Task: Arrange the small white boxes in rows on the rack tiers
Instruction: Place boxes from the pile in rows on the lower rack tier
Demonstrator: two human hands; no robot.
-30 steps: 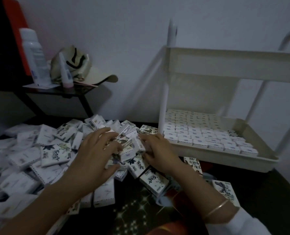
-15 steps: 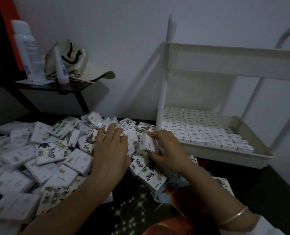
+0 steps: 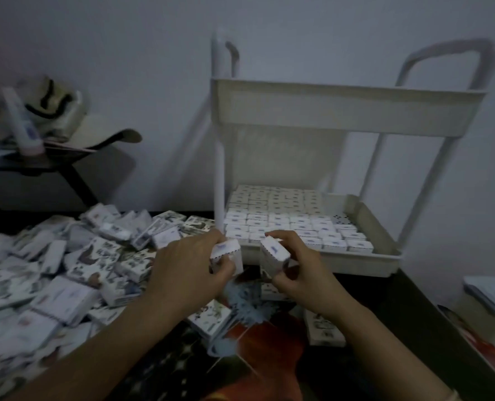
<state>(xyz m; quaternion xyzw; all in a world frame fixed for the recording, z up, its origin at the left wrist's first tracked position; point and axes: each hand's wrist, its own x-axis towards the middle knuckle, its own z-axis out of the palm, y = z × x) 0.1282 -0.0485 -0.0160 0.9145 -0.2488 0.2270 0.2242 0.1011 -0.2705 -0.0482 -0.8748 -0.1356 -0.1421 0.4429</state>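
Surroundings
- Outward from my left hand point(image 3: 188, 273): a loose pile of small white boxes point(image 3: 81, 270), some face up with dark printed figures, many overlapping or tilted. The pile runs right up to that hand's knuckles.
- Beyond the pile: a dark side table point(image 3: 52, 166) with a pale cap point(image 3: 75, 117) and a blurred white bottle point(image 3: 23, 125).
- Under both wrists: a dark patterned mat point(image 3: 255, 357). One stray box point(image 3: 211, 316) lies on it below my left hand, and another point(image 3: 324, 328) below my right hand point(image 3: 301, 270).
- Outward from my right hand, well apart: a stack of papers point(image 3: 492, 296).
- In the way: the rack's front post point(image 3: 218, 169) rises just past my left fingertips.

Containers
- White two-tier rack point(image 3: 350, 111), straight ahead of both hands.
- Upper tier: its wall hides the contents.
- Lower tier point(image 3: 327, 260): neat rows of boxes point(image 3: 283, 221) standing on edge and packed tightly together. One patterned box point(image 3: 341, 219) sits at the end of a row.

Items in hand
- My left hand's curled fingers and thumb pinch one white box point(image 3: 227, 254).
- My right hand holds a second white box point(image 3: 273, 256), fingertips on top and thumb beneath.
- The two boxes are just beside each other and not touching.
- Both are held above the mat, on the near side of the lower tier's front rim.
- The filled rows lie just beyond my fingertips.
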